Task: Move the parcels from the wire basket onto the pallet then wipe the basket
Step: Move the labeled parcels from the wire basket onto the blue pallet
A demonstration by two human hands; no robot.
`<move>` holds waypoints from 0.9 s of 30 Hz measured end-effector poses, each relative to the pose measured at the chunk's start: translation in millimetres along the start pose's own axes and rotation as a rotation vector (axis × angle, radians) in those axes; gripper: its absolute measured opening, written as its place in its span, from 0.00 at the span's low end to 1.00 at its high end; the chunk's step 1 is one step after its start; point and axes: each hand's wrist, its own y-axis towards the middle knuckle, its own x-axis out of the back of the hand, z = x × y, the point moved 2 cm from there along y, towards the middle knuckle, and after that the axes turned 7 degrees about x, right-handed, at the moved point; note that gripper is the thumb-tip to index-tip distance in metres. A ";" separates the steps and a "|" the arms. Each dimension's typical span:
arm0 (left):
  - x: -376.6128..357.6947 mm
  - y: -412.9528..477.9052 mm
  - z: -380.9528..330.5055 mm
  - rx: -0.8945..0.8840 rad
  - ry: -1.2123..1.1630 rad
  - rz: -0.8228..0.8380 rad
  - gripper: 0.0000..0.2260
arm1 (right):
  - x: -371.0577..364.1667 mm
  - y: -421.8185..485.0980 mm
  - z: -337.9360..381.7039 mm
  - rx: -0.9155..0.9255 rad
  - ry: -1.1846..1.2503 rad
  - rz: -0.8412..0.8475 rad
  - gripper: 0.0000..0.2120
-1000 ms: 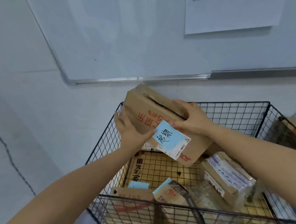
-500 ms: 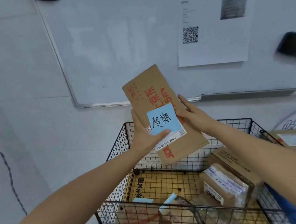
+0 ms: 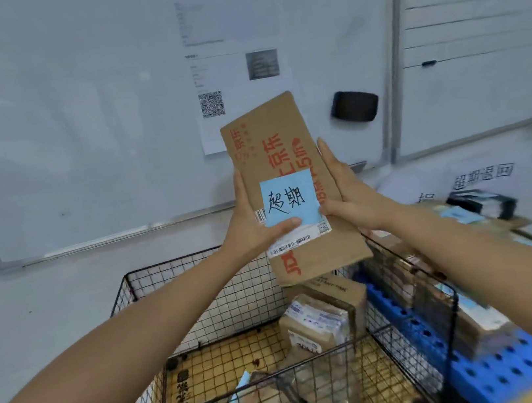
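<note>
A flat brown cardboard parcel [image 3: 279, 151] with red print and a blue handwritten note is held upright in the air above the black wire basket [image 3: 198, 263]. My left hand [image 3: 254, 223] grips its left edge, thumb across the blue note. My right hand [image 3: 346, 196] holds its right edge, fingers along the side. Several parcels [image 3: 317, 324] lie inside the basket on a yellow floor board. A blue plastic pallet [image 3: 510, 368] sits to the right of the basket with parcels [image 3: 476, 325] on it.
A whiteboard [image 3: 71, 109] with a printed sheet and a black eraser [image 3: 354, 106] hangs on the wall behind. A second wire basket edge and more parcels stand at the right, near a white sheet with writing [image 3: 481, 174].
Both hands have lifted the parcel out of the basket and turned it upright, then carried it higher and to the right. The view has swung right, showing the blue pallet.
</note>
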 end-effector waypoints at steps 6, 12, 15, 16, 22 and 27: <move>-94.1 18.5 -41.8 -0.049 -0.071 0.179 0.58 | 77.3 -66.2 -38.3 -0.100 -0.145 -0.075 0.42; -201.1 22.8 -97.1 -0.065 -0.077 0.315 0.56 | 160.5 -138.2 -75.4 -0.242 -0.200 -0.180 0.40; -257.3 21.1 -121.1 -0.064 -0.117 0.387 0.57 | 202.0 -175.0 -94.7 -0.290 -0.225 -0.210 0.39; -275.9 19.6 -128.9 -0.059 -0.131 0.407 0.57 | 215.3 -186.9 -101.3 -0.303 -0.249 -0.215 0.39; -373.7 3.4 -158.7 -0.038 -0.172 0.511 0.56 | 271.9 -253.7 -139.8 -0.408 -0.313 -0.207 0.39; -434.4 -0.1 -159.5 0.060 -0.167 0.574 0.57 | 295.3 -289.2 -174.9 -0.456 -0.270 -0.194 0.38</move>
